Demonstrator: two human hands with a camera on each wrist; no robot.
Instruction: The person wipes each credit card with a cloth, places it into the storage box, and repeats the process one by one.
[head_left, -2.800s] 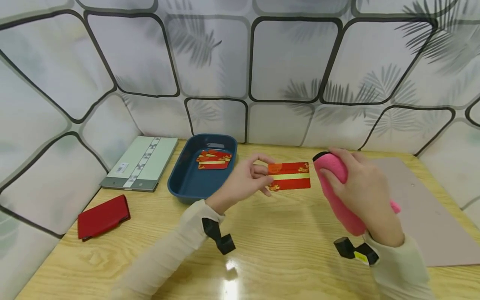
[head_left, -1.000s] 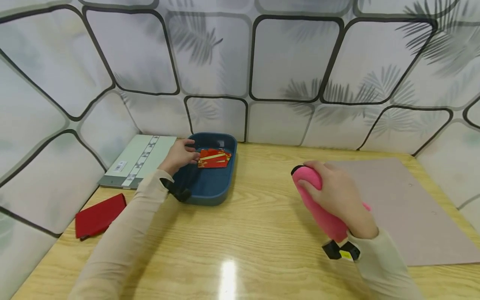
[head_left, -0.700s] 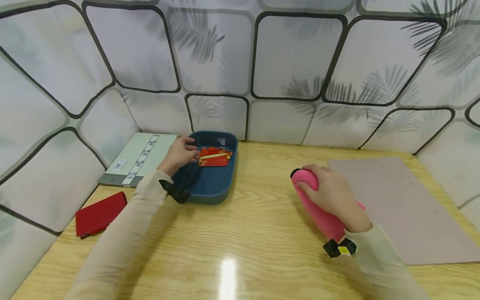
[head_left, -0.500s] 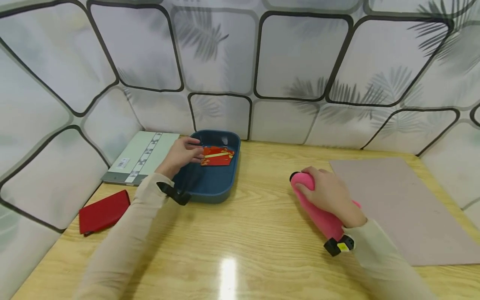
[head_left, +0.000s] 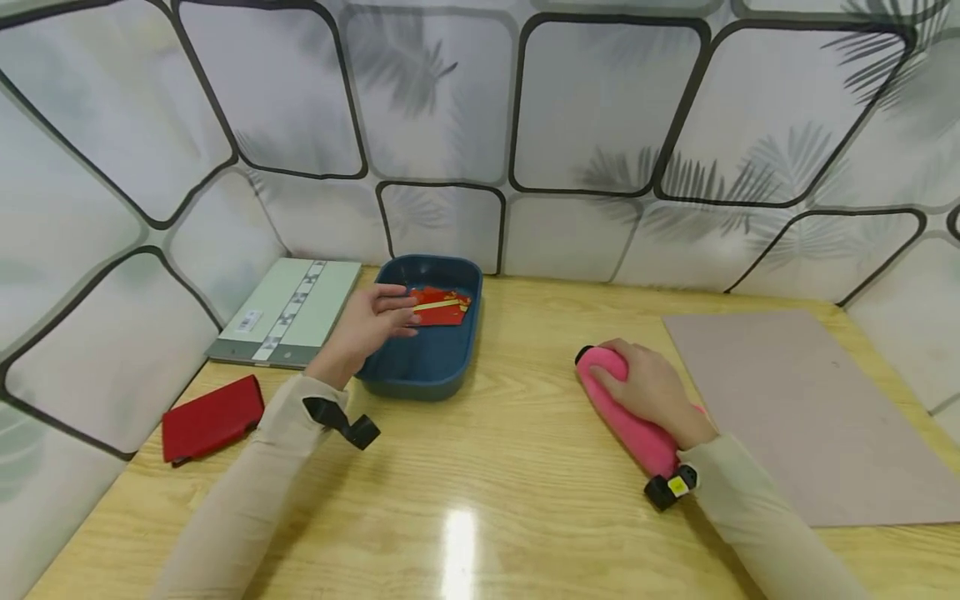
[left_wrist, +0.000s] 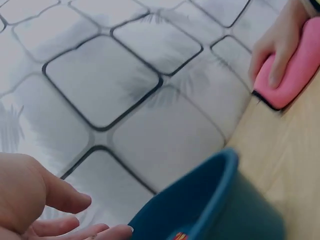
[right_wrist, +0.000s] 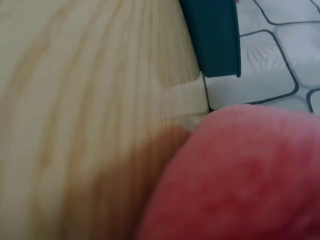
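My left hand (head_left: 367,325) hovers over the left side of a deep blue plastic tray (head_left: 420,387), its fingers loosely spread and nothing in them. Inside the tray lie several red envelope-like cards (head_left: 442,315) with gold stripes, overlapping at the far end. Farther right, my right hand (head_left: 648,385) grips a pink plush pouch (head_left: 618,417) with a black edge at its far end. The pouch is low over the wooden table; whether it touches the wood is hard to tell. In the left wrist view, the tray's blue wall (left_wrist: 255,200) stands beside the bare left fingers.
A pale green folder (head_left: 288,312) lies at the back left, partly behind the left hand. In front of it is a red wallet (head_left: 212,418). A greyish-pink board (head_left: 802,408) lies flat on the right. A patterned fabric wall (head_left: 592,108) closes off the back.
The left hand held a red card over mid-table earlier; it went to the tray, where the card is no longer in its fingers. The right hand brought the pink pouch lower and leftward.
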